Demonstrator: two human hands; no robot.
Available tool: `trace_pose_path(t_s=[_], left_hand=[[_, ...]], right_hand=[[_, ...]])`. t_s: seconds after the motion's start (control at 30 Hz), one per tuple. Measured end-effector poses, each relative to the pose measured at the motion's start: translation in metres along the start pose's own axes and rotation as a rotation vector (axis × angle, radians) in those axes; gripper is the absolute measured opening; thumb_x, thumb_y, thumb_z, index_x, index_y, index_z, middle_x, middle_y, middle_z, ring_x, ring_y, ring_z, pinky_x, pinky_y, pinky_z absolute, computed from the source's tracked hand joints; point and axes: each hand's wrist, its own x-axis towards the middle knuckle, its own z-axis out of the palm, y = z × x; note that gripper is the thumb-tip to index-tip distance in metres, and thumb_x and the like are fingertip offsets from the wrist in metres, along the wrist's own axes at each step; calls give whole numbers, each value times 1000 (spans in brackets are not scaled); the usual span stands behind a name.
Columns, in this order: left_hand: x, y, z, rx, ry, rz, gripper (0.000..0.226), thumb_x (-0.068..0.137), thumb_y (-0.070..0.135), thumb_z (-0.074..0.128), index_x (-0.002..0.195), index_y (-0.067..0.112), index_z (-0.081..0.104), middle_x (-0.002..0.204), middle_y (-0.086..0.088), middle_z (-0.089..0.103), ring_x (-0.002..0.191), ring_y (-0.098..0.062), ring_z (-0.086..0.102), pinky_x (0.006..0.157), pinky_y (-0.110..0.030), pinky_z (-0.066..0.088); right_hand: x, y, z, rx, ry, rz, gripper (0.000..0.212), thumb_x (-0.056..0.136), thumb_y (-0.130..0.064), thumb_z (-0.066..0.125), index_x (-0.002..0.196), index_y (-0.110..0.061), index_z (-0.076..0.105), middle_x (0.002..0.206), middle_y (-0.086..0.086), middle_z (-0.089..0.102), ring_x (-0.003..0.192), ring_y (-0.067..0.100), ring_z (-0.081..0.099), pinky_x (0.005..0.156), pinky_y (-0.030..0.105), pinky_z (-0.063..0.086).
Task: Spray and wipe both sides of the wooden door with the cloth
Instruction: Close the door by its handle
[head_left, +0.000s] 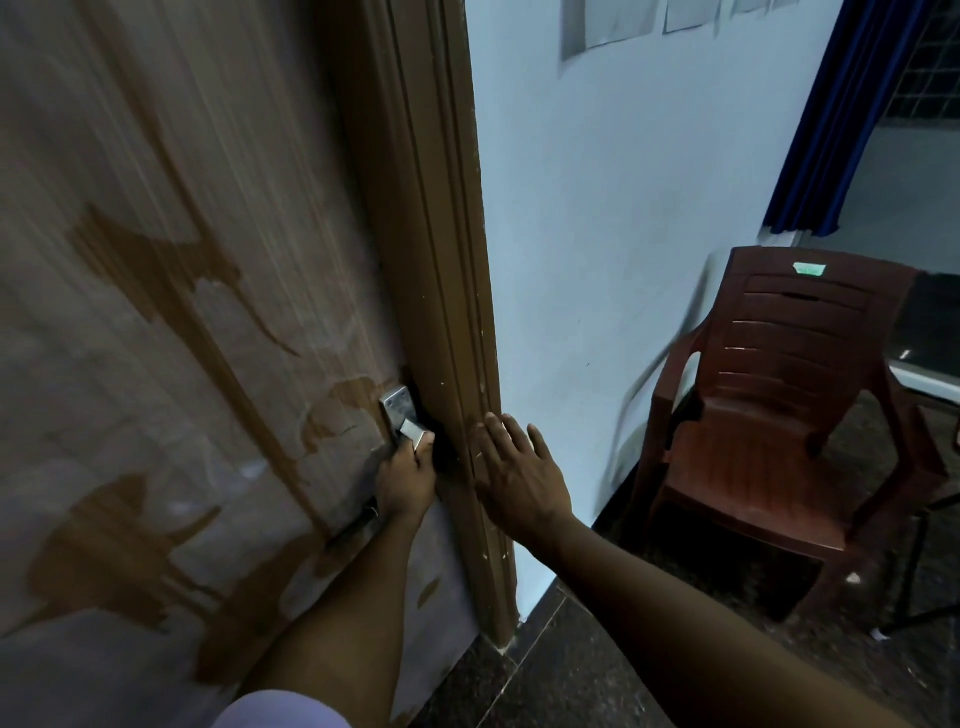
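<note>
Both forearms are bare down to the left hand (408, 475) and the right hand (514, 467). A pale, lilac-tinged sleeve (283, 709) covers the left upper arm at the bottom edge of the view, its fabric plain and smooth.

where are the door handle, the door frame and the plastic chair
door handle (397, 410), head view, on its metal plate above the gripping fingers
door frame (441, 260), head view, on the brown moulding beside the wall
plastic chair (800, 332), head view, on the slatted backrest
</note>
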Motion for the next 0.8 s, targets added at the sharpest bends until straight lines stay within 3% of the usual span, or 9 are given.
trace_pose_path(t_s=[0.23,0.4,0.53,0.6,0.73,0.8], left_hand=[[0,18,-25,340,-102,19,48,95,52,32,110,17,59,109,-14,64,105,-34,57,83,-37,45],[7,29,-41,403,-232,-16,46,90,53,42,112,18,61,115,-10,65,108,-31,59,89,-35,45],[18,29,-39,427,-318,-24,41,87,50,49,108,17,62,114,-8,66,106,-28,61,90,-34,46],[20,31,-38,486,-311,-10,40,87,49,51,108,17,62,114,-6,66,104,-27,61,88,-32,46],[5,48,-49,517,-314,59,37,91,44,46,112,18,62,118,-8,64,108,-28,59,82,-28,40],[-8,51,-64,611,-213,102,45,93,51,39,116,19,58,119,-6,63,106,-26,60,83,-29,42]], right_hand=[[3,3,-15,14,27,-42,63,99,-44,36,153,-12,30,158,10,30,147,31,25,118,49,21],[0,-6,-29,61,63,-87,73,92,-48,10,151,-12,33,156,9,35,146,30,29,117,49,25],[-2,-5,-37,90,60,-134,74,92,-47,8,150,-12,36,156,10,35,145,30,30,117,48,25],[0,-2,-37,90,68,-138,69,94,-47,15,149,-13,38,155,9,38,144,29,33,116,48,27],[6,1,-29,94,108,-153,59,95,-44,50,145,-13,46,149,8,46,139,29,42,112,46,34],[9,-6,-27,113,166,-191,60,91,-44,56,141,-11,50,145,9,51,135,29,47,110,47,39]])
